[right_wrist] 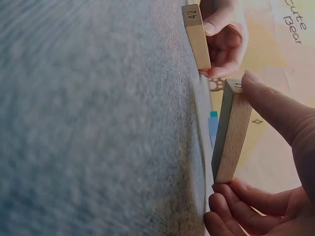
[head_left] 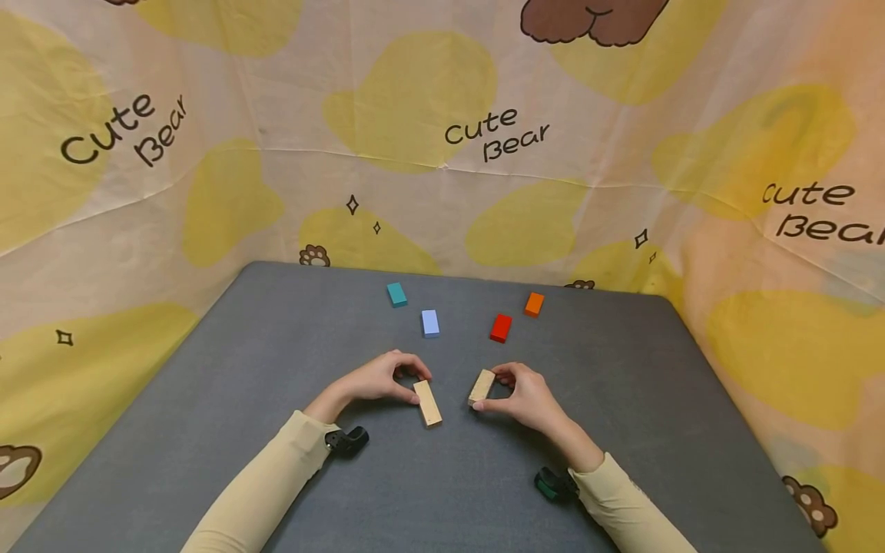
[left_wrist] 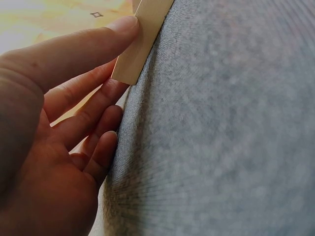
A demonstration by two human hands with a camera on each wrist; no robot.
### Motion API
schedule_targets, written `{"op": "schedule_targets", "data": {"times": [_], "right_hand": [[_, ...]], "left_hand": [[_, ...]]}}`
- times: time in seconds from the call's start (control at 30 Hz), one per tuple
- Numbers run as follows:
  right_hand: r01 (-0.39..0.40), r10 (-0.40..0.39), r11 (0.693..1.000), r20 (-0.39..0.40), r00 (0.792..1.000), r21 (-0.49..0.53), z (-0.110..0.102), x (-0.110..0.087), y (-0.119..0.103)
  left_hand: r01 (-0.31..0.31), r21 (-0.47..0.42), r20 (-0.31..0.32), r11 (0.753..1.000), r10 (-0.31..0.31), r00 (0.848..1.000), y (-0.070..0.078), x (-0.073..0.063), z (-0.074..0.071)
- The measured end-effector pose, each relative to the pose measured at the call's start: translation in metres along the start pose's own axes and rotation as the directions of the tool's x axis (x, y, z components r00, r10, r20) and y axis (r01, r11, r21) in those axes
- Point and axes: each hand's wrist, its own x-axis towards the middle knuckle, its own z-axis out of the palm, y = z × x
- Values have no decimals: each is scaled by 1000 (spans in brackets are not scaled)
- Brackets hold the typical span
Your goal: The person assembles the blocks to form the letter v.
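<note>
My left hand pinches a plain wooden block, thumb at its near side and fingers at its far end. In the right wrist view, that block has the number 42 printed on its end. To the right, my right hand holds a second wooden block by its two ends, between thumb and fingertips. This block is tilted and looks lifted off the cloth in the right wrist view; the thumb partly covers the print on its end. A small gap separates the two blocks.
Beyond my hands, a light blue block and a teal block lie on the left, a red block and an orange block on the right. The grey table is bordered by a patterned curtain.
</note>
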Motion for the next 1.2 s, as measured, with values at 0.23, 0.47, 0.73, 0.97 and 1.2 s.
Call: {"op": "schedule_targets", "data": {"times": [0.23, 0.47, 0.73, 0.97, 1.2], "right_hand": [[22, -22, 1000, 10, 1000, 3, 4, -1, -6], [30, -30, 1000, 10, 1000, 0, 9, -2, -10], [34, -34, 999, 32, 999, 11, 15, -2, -13], [22, -22, 1000, 53, 998, 2, 17, -2, -16], [34, -34, 999, 57, 998, -6, 21, -2, -18]], "left_hand": [[-8, -3, -5, 1000, 8, 1000, 5, -2, 0], [4, 6, -5, 1000, -4, 1000, 0, 0, 1], [18, -2, -3, 1000, -18, 1000, 0, 0, 1], [12, -2, -4, 1000, -12, 1000, 0, 0, 1], [8, -1, -8, 1000, -8, 1000, 0, 0, 0]]}}
